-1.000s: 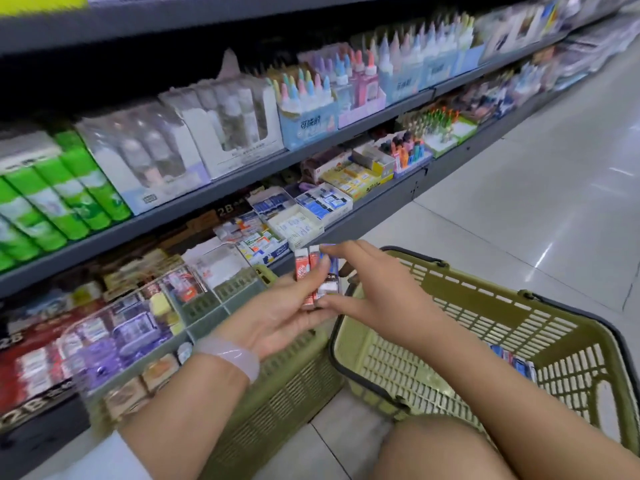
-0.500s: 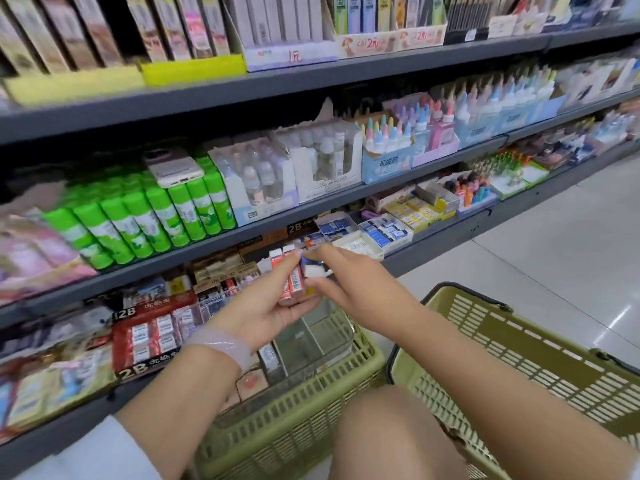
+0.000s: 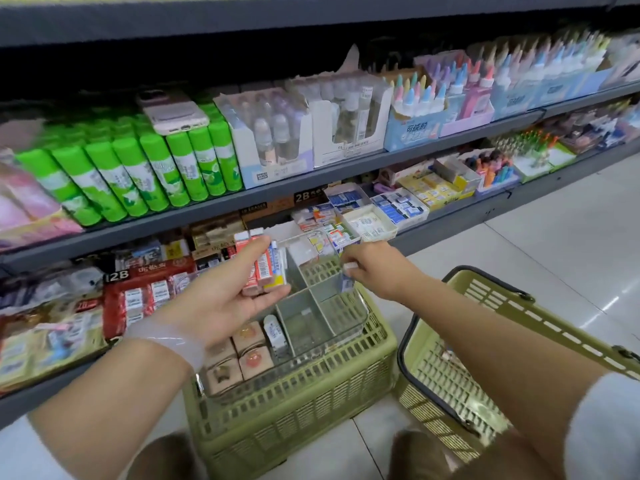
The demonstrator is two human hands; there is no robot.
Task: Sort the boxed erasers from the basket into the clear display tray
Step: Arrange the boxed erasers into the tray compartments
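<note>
The left hand (image 3: 221, 299) holds a small stack of boxed erasers (image 3: 260, 266), red-and-white and blue-and-white, with the thumb across their front and the fingers curled beneath; it is raised over the left part of the clear display tray (image 3: 360, 315). The right hand (image 3: 375, 268) pinches a single eraser box (image 3: 347, 276) between thumb and fingertips, with the box reaching down into the tray's far right compartment, close to that compartment's outer wall. The tray sits on an overturned green crate (image 3: 294, 396), its right wall nearly level with the crate's right edge. The compartments nearest the right hand show only their dividers, while the near left cells hold tan boxes (image 3: 242, 351) and a white tube (image 3: 275, 332). Just right of the crate stands the green basket (image 3: 540, 317) on the pale floor (image 3: 554, 244), its rim close to the right forearm. Behind the tray, the low shelf (image 3: 450, 216) edge runs close by, crowded with stationery.
</note>
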